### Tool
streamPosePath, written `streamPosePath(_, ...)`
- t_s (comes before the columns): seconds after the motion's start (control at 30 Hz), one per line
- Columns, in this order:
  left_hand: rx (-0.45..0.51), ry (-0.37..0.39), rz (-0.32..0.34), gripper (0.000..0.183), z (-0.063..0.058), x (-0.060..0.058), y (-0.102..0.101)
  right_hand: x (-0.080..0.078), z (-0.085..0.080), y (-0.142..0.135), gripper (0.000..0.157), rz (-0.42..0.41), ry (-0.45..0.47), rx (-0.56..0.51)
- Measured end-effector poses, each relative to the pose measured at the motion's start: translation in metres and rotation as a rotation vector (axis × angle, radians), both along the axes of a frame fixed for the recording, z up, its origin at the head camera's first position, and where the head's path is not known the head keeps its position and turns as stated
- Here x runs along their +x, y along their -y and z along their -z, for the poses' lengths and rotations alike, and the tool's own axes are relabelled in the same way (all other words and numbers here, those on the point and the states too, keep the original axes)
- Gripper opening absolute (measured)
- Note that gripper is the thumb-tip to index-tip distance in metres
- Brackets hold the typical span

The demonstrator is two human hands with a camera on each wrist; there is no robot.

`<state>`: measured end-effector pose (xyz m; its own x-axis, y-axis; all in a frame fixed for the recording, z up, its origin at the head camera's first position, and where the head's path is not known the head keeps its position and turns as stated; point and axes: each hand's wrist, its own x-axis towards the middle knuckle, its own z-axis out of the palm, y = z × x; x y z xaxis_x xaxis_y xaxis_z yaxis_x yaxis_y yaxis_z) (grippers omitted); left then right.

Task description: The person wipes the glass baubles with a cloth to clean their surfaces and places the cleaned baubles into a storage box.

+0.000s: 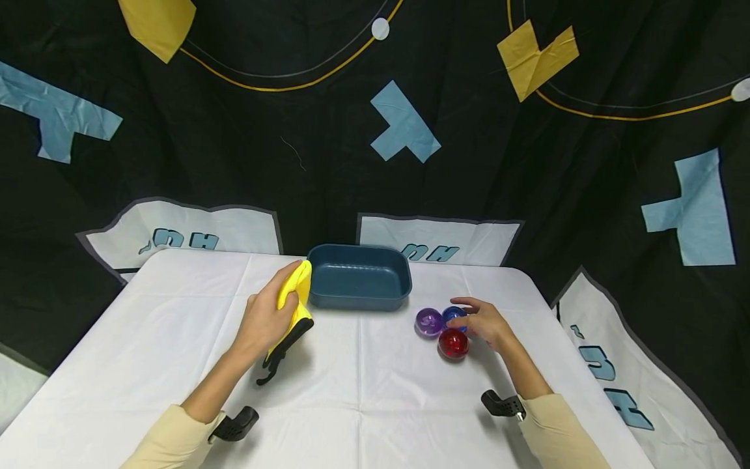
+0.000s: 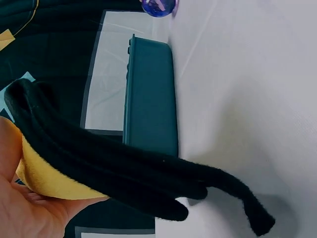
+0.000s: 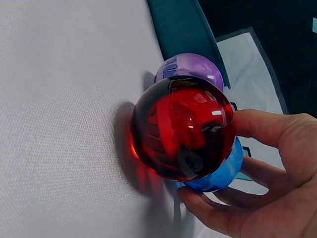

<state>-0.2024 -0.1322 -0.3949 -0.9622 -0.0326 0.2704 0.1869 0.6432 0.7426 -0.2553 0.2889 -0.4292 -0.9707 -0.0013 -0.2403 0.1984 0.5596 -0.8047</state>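
My left hand grips a soft yellow cloth piece with a black fuzzy border, left of the blue-green bin. In the left wrist view its black border and a thin dangling black tail stand out. Three clear glassy balls sit close together on the right: purple, blue and red. My right hand curls its thumb and fingers round the blue ball. The red ball partly hides the blue one and the thumb tip in the right wrist view.
The blue-green rectangular bin stands near the far edge of the white-covered table. Behind the table hangs a black cloth backdrop with light blue and yellow patches. Both wrists wear black straps.
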Motion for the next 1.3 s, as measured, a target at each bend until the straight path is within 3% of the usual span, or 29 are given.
streamPosePath(0.23,0.045,-0.007,-0.005,0.055,-0.004,-0.002,-0.006,0.0,0.001,-0.001,0.062,0.021,0.011,-0.009)
streamPosePath(0.77,0.116,0.019,-0.021,0.057,-0.018,-0.001,-0.013,-0.001,0.002,0.0,0.055,0.108,-0.054,-0.011)
streamPosePath(0.93,0.147,0.044,-0.015,0.057,-0.02,-0.002,-0.015,0.002,-0.01,0.0,0.055,0.117,-0.064,-0.001)
streamPosePath(1.07,0.184,0.08,0.003,0.056,-0.024,-0.002,-0.019,0.004,-0.025,0.005,0.055,0.094,-0.099,-0.056)
streamPosePath(1.3,0.227,0.186,0.024,0.057,-0.029,-0.001,-0.032,0.011,-0.051,0.031,0.057,0.037,-0.144,-0.084)
